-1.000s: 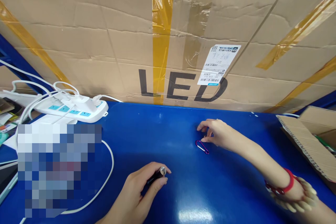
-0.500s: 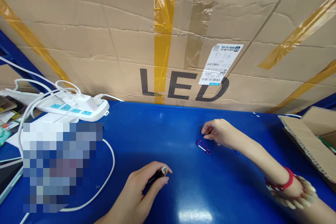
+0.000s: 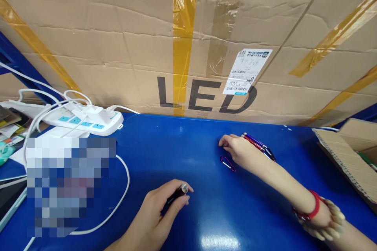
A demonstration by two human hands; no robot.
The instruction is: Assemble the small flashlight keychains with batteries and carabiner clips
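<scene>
My left hand (image 3: pixel 160 211) is closed around a black cylinder with a round silver end, which looks like a small flashlight (image 3: pixel 183 189). The silver end points up between thumb and index finger. My right hand (image 3: pixel 234 147) is low over the table, its fingers curled together; what they hold, if anything, is hidden. Just below its fingers lies a magenta carabiner (image 3: pixel 227 163) with a silver gate. Behind the wrist lie slim purple (image 3: pixel 255 140) and red tubes, partly covered by my forearm.
A large cardboard box (image 3: pixel 141 47) marked LED stands along the back of the blue table (image 3: pixel 165 145). At left are a white power strip (image 3: pixel 108 125), looping white cables (image 3: pixel 126 192) and a pixelated patch. An open carton (image 3: pixel 341 157) stands at right.
My right hand has moved slightly left and up, and the purple and red tubes behind it have come into sight. My left hand has stayed nearly still with the flashlight.
</scene>
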